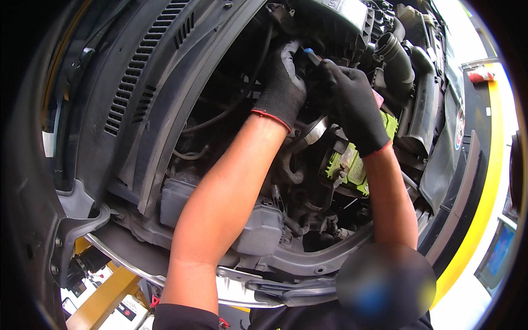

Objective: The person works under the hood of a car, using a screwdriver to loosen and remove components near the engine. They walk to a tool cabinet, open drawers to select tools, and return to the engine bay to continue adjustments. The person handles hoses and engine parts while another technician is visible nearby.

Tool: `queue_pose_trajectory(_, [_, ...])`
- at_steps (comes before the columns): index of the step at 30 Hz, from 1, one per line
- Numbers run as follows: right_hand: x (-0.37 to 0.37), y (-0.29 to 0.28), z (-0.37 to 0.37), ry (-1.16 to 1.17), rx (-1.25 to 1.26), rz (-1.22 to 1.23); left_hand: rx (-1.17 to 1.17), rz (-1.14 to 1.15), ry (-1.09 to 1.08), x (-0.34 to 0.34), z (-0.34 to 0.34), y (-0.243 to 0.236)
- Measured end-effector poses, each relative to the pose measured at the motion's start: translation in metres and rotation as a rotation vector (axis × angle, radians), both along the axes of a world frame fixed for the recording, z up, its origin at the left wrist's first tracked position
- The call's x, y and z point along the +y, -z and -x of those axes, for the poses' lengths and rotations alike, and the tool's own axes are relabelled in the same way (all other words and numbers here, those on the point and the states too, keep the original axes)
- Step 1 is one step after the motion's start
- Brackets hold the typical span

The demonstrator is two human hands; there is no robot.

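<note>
Both my hands are in black work gloves with red cuff edges, deep in a car's engine bay. My right hand [355,104] is closed round a slim hand tool [312,55] with a blue and pale grey end, its exact kind unclear. That end points left, toward my other hand. My left hand [283,82] reaches in beside a black engine cover [324,22]; its grey palm coating shows, but most fingers are lost in shadow. Below my right wrist lies a lime-green battery [352,168], partly covered by the forearm.
A ribbed black air hose [395,60] stands right of my hands. The slatted cowl [144,66] runs along the left. A grey lidded box [258,231] sits under my left forearm, behind the front body edge [236,289]. A yellow beam [104,297] is at lower left.
</note>
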State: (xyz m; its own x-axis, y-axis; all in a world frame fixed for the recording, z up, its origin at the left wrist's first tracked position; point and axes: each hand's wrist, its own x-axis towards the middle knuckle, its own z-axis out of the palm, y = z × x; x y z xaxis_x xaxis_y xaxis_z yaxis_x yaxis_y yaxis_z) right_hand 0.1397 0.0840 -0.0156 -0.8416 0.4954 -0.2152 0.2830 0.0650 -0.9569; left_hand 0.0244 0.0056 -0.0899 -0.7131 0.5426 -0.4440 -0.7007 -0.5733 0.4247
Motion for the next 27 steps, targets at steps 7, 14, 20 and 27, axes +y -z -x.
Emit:
queue_pose_trajectory(7, [-0.01,0.034,0.007,0.21,0.277,-0.732,-0.046,0.123,-0.058,0.009,-0.001,-0.017])
queue_pose_trajectory(14, [0.007,0.01,-0.004,0.072,0.001,-0.112,0.12,0.039,-0.066,0.006,0.006,0.007])
queue_pose_trajectory(20, [-0.012,0.024,0.009,0.165,0.332,-0.819,0.164,-0.086,0.003,-0.004,0.016,0.006])
queue_pose_trajectory(27, [-0.023,0.01,0.005,0.17,0.237,-0.664,-0.137,0.07,0.134,-0.008,0.035,-0.006])
